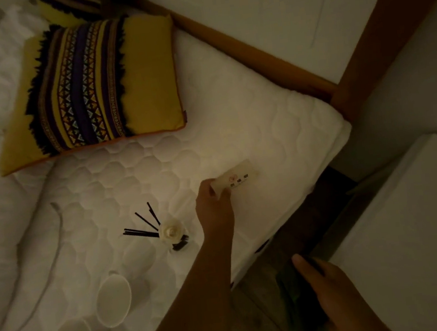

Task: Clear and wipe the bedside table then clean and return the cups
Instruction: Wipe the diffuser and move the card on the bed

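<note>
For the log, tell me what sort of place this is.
Likely a bedroom: a quilted white mattress in a wooden bed frame, a patterned cushion, a white bedside table alongside.

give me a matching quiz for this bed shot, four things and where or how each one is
1 cushion
2 cups
3 card
4 diffuser sticks

a pinched by the left hand
b black, beside a white flower
c yellow with a striped band
d white, side by side on the mattress

Pairs: 1c, 2d, 3a, 4b
</note>
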